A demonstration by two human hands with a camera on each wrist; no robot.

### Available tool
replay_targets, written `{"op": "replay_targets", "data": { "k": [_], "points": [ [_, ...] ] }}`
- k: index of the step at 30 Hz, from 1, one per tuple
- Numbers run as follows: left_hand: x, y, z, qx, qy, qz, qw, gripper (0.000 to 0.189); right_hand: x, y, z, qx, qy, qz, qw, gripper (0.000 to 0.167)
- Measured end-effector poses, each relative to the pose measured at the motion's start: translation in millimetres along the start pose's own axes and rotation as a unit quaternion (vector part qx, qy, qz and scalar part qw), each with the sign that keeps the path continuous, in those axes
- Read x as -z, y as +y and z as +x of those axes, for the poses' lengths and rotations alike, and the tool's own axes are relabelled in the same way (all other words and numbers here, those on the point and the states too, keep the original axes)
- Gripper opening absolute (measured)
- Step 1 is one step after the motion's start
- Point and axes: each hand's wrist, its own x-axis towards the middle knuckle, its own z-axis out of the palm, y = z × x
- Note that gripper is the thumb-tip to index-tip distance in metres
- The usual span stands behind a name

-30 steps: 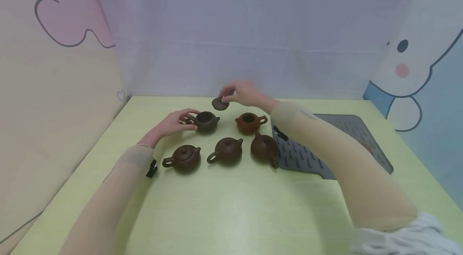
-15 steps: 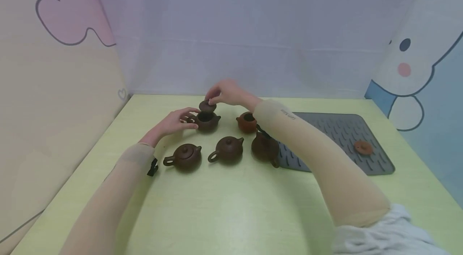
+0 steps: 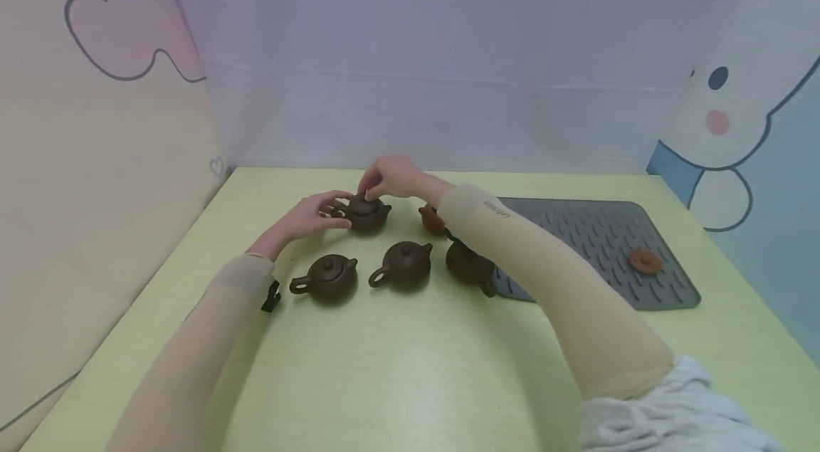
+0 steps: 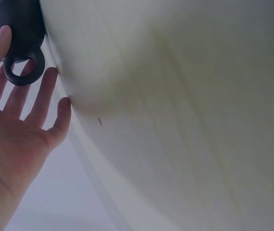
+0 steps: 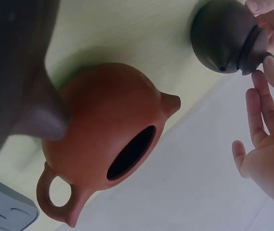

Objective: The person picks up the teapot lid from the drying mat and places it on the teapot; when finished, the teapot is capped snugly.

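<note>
My left hand [image 3: 310, 217] steadies a small dark brown teapot [image 3: 370, 222] from its handle side. In the left wrist view the thumb lies on the body, and the fingers reach behind the ring handle [image 4: 39, 67]. My right hand [image 3: 396, 176] pinches the knob of the matching lid [image 3: 363, 206], which sits at the teapot's mouth. Seen from the right wrist, the lid [image 5: 252, 53] appears slightly tilted against the rim. Beside them stands a reddish-brown teapot [image 5: 108, 106] with its mouth uncovered; my right forearm partly hides it in the head view.
Nearer the front stand a lidded teapot [image 3: 328, 280], a second lidded teapot [image 3: 406, 267] and a third dark teapot [image 3: 466, 265], partly covered by the right arm. A grey ridged mat [image 3: 564, 224] lies at right, bearing a reddish-brown lid [image 3: 644, 261].
My right hand has carried the dark lid leftward and down onto the teapot's mouth. The left hand has stayed at the teapot. The reddish lid on the mat has come into view.
</note>
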Motion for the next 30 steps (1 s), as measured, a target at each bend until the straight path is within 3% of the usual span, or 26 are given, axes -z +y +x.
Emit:
{"op": "replay_targets", "data": {
  "k": [6,15,23,30],
  "points": [
    [-1.2,-4.5,-0.3,-0.005,0.002,0.003,1.0000,0.058,-6.5,-2.4,1.2,-0.019,-0.008,-0.003,0.9998,0.022],
    [-1.3,-5.8,-1.3,-0.003,0.005,0.002,1.0000,0.058,-9.4,-2.3,3.0,-0.014,-0.008,0.001,0.9999,0.023],
    [-4.0,-5.0,0.7,-0.006,0.003,0.016,0.9999,0.058,-9.2,-0.7,-1.8,0.001,-0.004,0.009,1.0000,0.023],
    [-5.6,-2.0,1.1,0.001,-0.001,0.007,1.0000,0.058,-4.1,4.3,-7.2,0.024,-0.028,0.031,0.9988,0.033]
  ]
}}
